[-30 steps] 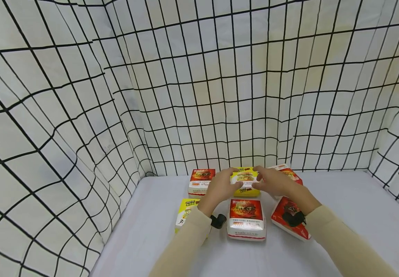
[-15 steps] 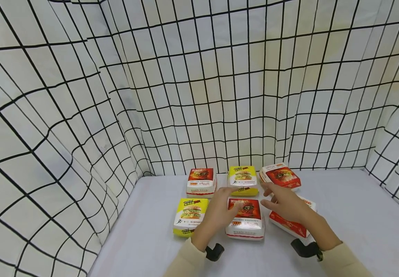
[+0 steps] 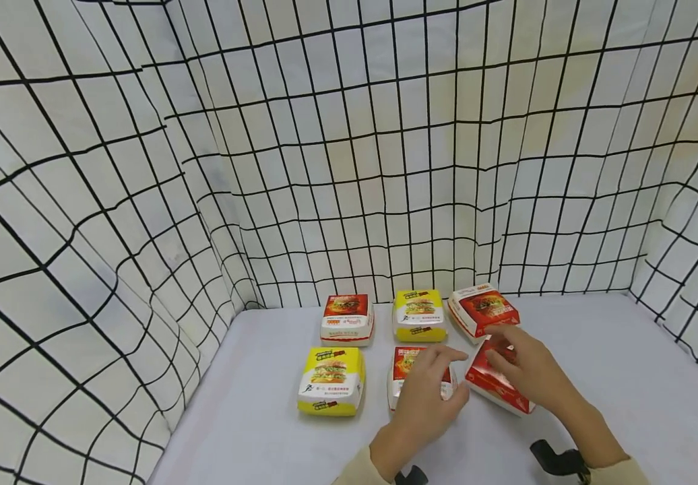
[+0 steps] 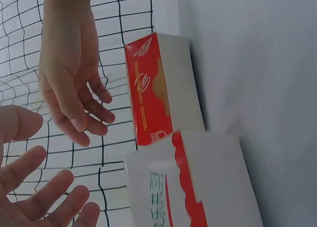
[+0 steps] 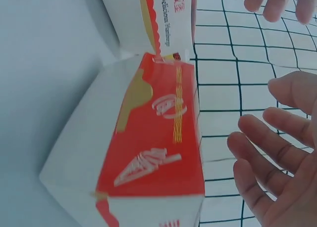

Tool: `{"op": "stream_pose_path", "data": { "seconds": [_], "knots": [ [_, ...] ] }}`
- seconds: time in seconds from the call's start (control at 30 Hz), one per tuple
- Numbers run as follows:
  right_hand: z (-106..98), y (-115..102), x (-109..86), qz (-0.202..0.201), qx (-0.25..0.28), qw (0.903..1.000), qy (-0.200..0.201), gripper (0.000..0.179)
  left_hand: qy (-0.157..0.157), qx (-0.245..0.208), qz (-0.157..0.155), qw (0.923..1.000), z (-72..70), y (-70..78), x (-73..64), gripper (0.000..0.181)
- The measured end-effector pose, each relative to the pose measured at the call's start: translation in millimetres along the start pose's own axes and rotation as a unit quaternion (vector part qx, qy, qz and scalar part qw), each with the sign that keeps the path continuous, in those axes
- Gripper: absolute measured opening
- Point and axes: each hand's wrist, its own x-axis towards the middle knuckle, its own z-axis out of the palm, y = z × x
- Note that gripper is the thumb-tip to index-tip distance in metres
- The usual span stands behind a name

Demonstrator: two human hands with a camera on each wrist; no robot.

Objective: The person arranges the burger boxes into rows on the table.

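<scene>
My left hand (image 3: 428,394) hovers over the front middle red-and-white burger box (image 3: 406,364), hiding much of it. Its fingers are spread and hold nothing; the left wrist view shows the fingers (image 4: 54,187) apart from the boxes. Over the front right red burger box (image 3: 497,382), lying turned at an angle, is my right hand (image 3: 531,369). In the right wrist view the loosely bent fingers (image 5: 267,153) of that hand stand clear of the same box (image 5: 158,118). A gap separates the two hands.
A yellow burger box (image 3: 332,380) sits front left. Behind stand a red-and-white box (image 3: 347,320), a yellow box (image 3: 420,315) and a tilted red-and-white box (image 3: 484,308). White walls with black netting (image 3: 355,168) enclose the pale table (image 3: 252,404) at the back and sides.
Both hands have drawn back from the back middle yellow box toward the front row, then shifted right. The boxes appear to keep their places; the view has turned slightly.
</scene>
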Motion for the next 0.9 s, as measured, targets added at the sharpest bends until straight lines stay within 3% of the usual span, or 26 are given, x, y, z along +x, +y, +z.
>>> {"op": "stream_pose_path", "data": {
  "seconds": [0.1, 0.27, 0.4, 0.67, 0.9],
  "knots": [
    [-5.5, 5.7, -2.7, 0.002, -0.011, 0.9998, 0.015, 0.043, -0.017, -0.014, -0.003, 0.9998, 11.8, 6.9, 1.2, 0.038],
    [-17.0, 20.5, -8.2, 0.022, -0.022, 0.9994, 0.013, 0.047, -0.05, -0.035, -0.033, 0.9976, 31.3, 14.9, 6.0, 0.042],
    [-22.6, 34.4, -10.8, 0.035, -0.023, 0.999, 0.012, 0.049, -0.06, -0.032, -0.036, 0.997, 45.1, 20.4, 9.8, 0.045],
    [-24.8, 62.4, -16.1, 0.056, -0.021, 0.9982, -0.01, 0.049, -0.049, 0.036, -0.063, 0.9961, 69.6, 28.9, 16.4, 0.052],
    [-25.6, 77.2, -17.0, 0.079, -0.006, 0.9963, -0.032, 0.052, -0.004, 0.079, -0.074, 0.9941, 86.8, 32.0, 21.2, 0.054]
  ]
}}
